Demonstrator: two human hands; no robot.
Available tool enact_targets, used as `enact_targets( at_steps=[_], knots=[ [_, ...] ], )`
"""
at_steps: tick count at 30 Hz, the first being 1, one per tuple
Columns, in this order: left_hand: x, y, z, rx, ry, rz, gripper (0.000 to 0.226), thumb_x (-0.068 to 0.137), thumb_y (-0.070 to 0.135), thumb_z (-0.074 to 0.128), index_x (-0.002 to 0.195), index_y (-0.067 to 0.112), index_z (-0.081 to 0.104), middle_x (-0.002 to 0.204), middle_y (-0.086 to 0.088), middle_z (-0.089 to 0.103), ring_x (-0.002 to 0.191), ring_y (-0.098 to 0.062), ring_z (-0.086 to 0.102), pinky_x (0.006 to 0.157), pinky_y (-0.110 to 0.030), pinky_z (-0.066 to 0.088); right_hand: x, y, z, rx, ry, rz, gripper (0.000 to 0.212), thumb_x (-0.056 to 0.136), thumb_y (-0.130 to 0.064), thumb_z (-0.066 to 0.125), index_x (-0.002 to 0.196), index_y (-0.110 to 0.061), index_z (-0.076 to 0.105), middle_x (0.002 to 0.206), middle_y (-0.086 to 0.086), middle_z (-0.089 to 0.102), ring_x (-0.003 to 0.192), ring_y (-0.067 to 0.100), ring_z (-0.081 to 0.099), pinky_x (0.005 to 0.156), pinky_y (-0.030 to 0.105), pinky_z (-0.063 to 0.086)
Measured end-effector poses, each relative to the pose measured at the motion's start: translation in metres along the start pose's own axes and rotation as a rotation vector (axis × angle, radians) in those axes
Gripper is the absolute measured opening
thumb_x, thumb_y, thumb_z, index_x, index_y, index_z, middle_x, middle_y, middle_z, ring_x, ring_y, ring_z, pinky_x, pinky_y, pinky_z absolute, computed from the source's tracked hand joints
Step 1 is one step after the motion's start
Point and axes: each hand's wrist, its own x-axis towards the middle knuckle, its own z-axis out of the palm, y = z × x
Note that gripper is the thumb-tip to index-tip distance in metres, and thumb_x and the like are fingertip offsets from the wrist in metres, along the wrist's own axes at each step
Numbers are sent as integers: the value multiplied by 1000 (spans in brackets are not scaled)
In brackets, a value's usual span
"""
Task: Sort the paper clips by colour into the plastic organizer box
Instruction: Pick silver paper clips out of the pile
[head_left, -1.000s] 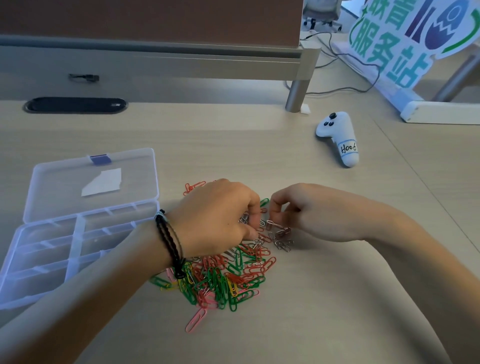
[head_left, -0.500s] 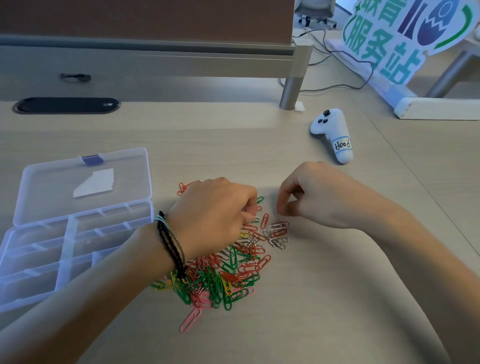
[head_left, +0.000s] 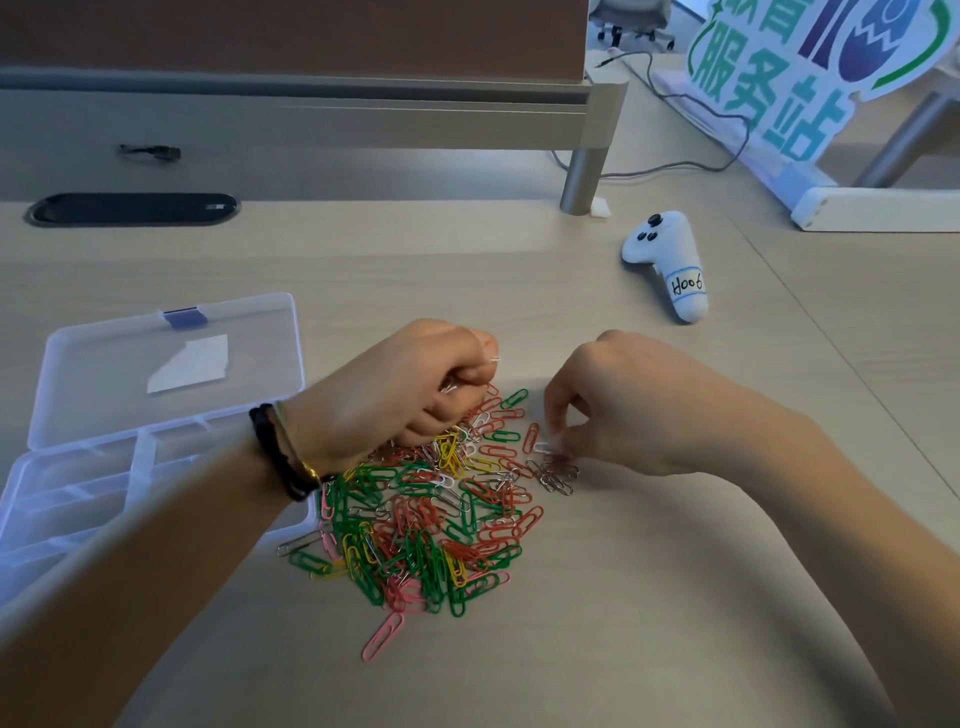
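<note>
A loose heap of thin wire paper clips (head_left: 431, 525), coated green, red, pink, yellow and white with some bare silver ones, lies tangled on a pale wood-grain desk (head_left: 675, 597). A small cluster of silver clips (head_left: 556, 475) sits at the heap's right edge. To the left, touching the heap's near-left side, stands a clear plastic organizer box (head_left: 78, 499) with thin dividers; its flat lid (head_left: 166, 364) lies open away from the person, with a purple latch and a torn white paper scrap on it. Farther right on the desk lies a smooth white controller (head_left: 667, 260) with black buttons and a handwritten label. A dark oval cable slot is set into the desk at the far left, a grey partition rail on a round metal post runs behind, and a green and blue sign stands at the far right. The left hand (head_left: 410, 395), with dark cord bracelets at the wrist, is curled into a loose fist above the heap's far edge, white clips showing between its fingers. The right hand (head_left: 618, 410) arches down, thumb and forefinger pinching a white clip (head_left: 544, 447) just beside the silver cluster.
</note>
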Motion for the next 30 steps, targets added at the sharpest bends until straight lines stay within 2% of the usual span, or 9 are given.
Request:
enact_targets(
  at_steps=[3,7,11,16,20,23,25,27,30],
  knots=[
    [-2,1,-7,-304,-160,12,30,98,21,38,68,16,38,54,1,17,41,-9,10,37,-20,7,2,6,-4,214,-52,-12,10,84,-25,71,73,-26,70,54,-8,48,55,9,42,51,19,32],
    [-5,4,-15,-567,-290,48,28,93,19,34,68,12,46,53,3,17,42,-7,8,36,-22,7,2,9,-6,928,-224,-19,19,90,-7,42,71,-7,40,58,-1,31,52,14,23,45,23,21],
    [-5,3,-19,-632,-356,77,26,91,16,24,71,12,39,55,1,19,43,-9,7,36,-23,5,9,6,6,1444,-319,-84,13,74,-11,34,63,-17,30,56,-3,18,52,11,7,45,27,4],
    [-3,0,-18,-620,-370,70,33,96,25,25,69,11,36,55,-3,22,43,-11,7,37,-24,5,13,7,16,1981,-441,-167,23,92,-16,35,69,-17,35,53,-3,19,46,9,7,41,27,2],
    [-3,-7,-22,-340,-189,50,39,99,32,45,65,12,47,57,-1,34,42,-6,13,37,-18,11,16,4,24,2112,-497,-279,19,91,-17,59,76,-7,54,47,-2,35,43,7,16,38,20,12],
    [-8,-12,-30,-329,-158,61,26,98,26,47,83,10,61,63,-1,40,41,-1,22,37,-14,17,18,1,28,2137,-500,-294,12,84,-16,62,76,-6,63,50,0,52,42,8,18,40,20,13],
    [-11,-14,-34,-382,-157,35,25,98,25,47,84,9,60,64,-2,41,41,-1,25,37,-15,17,20,-1,30,2205,-486,-251,12,81,-14,55,73,-5,59,51,2,50,43,9,18,41,23,7],
    [-13,-12,-34,-314,-121,5,33,97,30,50,72,10,54,62,-3,41,40,-5,24,38,-19,15,22,-2,33,2254,-427,-146,17,81,-15,42,68,-8,49,52,2,42,43,10,15,42,25,3],
    [-15,-7,-24,124,83,30,51,94,39,60,56,10,41,49,0,32,40,-12,21,41,-23,18,24,-6,34,2187,-318,100,31,89,-23,38,59,-17,33,49,-1,30,42,10,10,42,25,1]
  ],
)
